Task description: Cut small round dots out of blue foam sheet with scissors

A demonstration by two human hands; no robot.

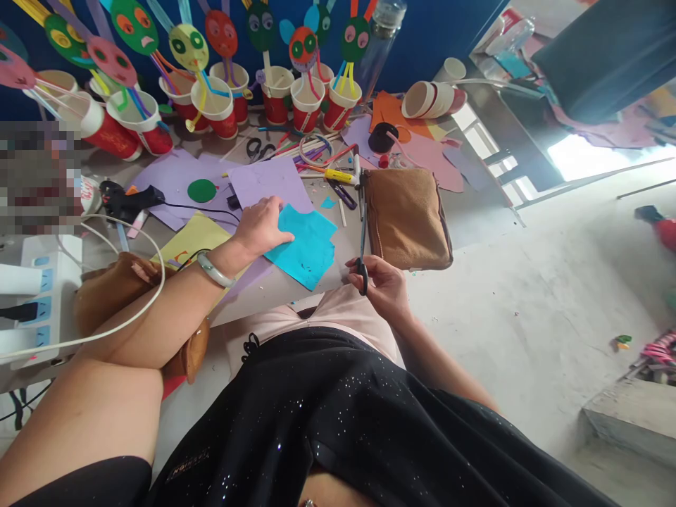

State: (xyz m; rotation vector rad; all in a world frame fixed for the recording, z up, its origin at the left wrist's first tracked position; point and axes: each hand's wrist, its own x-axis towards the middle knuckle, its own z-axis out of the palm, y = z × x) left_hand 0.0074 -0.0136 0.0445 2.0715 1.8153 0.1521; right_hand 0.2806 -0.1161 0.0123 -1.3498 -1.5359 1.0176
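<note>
A sheet of bright blue paper [303, 246] with notched right edges and dark marks lies at the front of the table. My left hand [258, 229] grips its upper left edge, thumb on top and the other fingers curled at the far side. To the right, black-handled scissors [362, 264] are in my right hand [384, 285], blades pointing away from me beside a brown pouch [409, 218]. Whether the blades are apart is hard to make out. A lilac sheet [272, 183] lies just beyond the blue paper, and a small blue scrap [328, 203] rests near it.
Paper cups with decorated egg-shaped faces [303, 49] line the back. Stacked cups [422, 100], a yellow glue tube [339, 176], a second pair of scissors [260, 149] and a green oval [201, 190] are around. At left are a glue gun [127, 201], a power strip [45, 296] and a white cable.
</note>
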